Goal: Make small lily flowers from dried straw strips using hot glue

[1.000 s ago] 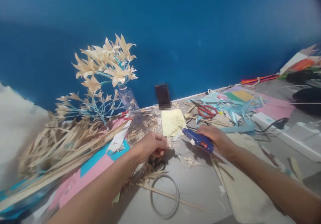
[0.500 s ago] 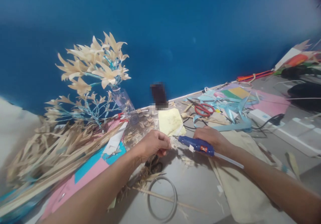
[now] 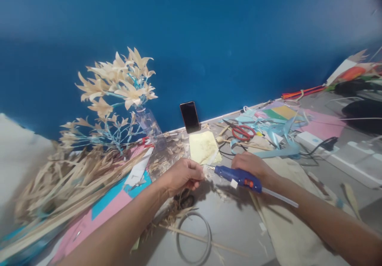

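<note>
Before the yellow sheet (image 3: 203,146), a pale scrap (image 3: 205,172) is pinched by the left hand (image 3: 184,174); the glue gun (image 3: 235,176), clasped by the right hand (image 3: 253,166), is aimed lengthwise at it.

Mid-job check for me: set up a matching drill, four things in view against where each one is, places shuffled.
Things
1. Blue plastic glue gun
2. Dark-screened rectangular phone
3. Red-handled metal scissors
4. Grey round ring

Places
A. Near the light-blue ribbon
B. Overlapping a thin wooden stick
C. In the right hand
D. Propped against the blue wall

Pairs: 1-C, 2-D, 3-A, 4-B
</note>
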Motion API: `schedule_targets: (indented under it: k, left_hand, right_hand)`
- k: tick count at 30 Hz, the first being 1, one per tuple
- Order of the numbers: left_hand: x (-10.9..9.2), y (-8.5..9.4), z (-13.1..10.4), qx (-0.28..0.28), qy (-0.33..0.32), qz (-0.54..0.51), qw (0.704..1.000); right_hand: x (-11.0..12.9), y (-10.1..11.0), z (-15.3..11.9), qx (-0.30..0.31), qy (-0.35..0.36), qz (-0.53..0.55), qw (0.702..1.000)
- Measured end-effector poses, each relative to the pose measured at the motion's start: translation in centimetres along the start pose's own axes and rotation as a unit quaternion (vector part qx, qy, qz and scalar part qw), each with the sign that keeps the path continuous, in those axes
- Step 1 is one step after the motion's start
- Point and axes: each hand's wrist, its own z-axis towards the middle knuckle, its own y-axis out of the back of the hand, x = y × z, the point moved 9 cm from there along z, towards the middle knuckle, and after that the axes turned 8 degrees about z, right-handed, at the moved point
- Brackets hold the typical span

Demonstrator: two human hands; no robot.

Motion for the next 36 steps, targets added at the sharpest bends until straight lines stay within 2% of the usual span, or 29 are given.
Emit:
schedule_targets:
  k: [3, 7, 11, 13, 16, 18, 19, 21, 24, 28, 32, 34, 36]
  left_hand:
    - [0.2, -0.3, 0.0, 0.014, 0.0, 0.002, 1.0]
    - [0.2, -0.1, -0.5, 0.001, -0.003, -0.022, 1.0]
    - [-0.1, -0.2, -1.9, 0.0, -0.039, -0.091, 0.995]
    - [0.0, -0.3, -2.7, 0.004, -0.058, -0.149, 0.987]
    - [0.0, -0.7, -3.7, 0.013, -0.091, -0.241, 0.966]
    - [0.0, -0.9, -4.2, 0.008, -0.115, -0.287, 0.951]
    - [0.0, -1.0, -4.4, 0.002, -0.125, -0.305, 0.944]
    - [0.0, -1.3, -4.8, -0.004, -0.141, -0.33, 0.934]
    - [0.1, -1.7, -5.3, 0.002, -0.154, -0.34, 0.928]
    - [0.1, -1.6, -6.2, 0.002, -0.171, -0.324, 0.931]
    - [0.2, -1.0, -7.4, -0.017, -0.18, -0.303, 0.935]
    - [0.2, -0.2, -8.4, -0.067, -0.204, -0.251, 0.944]
    - [0.0, 1.3, -9.9, -0.163, -0.248, -0.158, 0.942]
  right_hand:
    - [0.0, -0.4, 0.2, 0.008, -0.028, -0.048, 0.998]
    - [-1.8, 0.3, 0.1, 0.002, -0.111, -0.174, 0.978]
    - [-3.7, 0.5, -0.2, 0.048, -0.142, -0.225, 0.963]
    - [-3.8, 0.4, -0.2, 0.073, -0.145, -0.22, 0.962]
    - [-1.5, 0.8, 0.6, 0.052, -0.14, -0.162, 0.975]
    - [1.1, 0.9, 1.7, 0.005, -0.148, -0.044, 0.988]
    - [2.0, 0.8, 2.1, -0.028, -0.178, 0.048, 0.982]
    - [3.5, -0.8, 2.9, -0.056, -0.233, 0.242, 0.94]
    - [5.4, -2.4, 4.1, -0.103, -0.247, 0.355, 0.896]
    - [6.2, -3.9, 4.9, -0.121, -0.252, 0.395, 0.875]
    - [6.4, -3.5, 5.2, -0.129, -0.245, 0.376, 0.884]
    - [6.1, -2.3, 5.1, -0.14, -0.245, 0.359, 0.89]
    - [5.8, -0.9, 5.0, -0.142, -0.248, 0.332, 0.899]
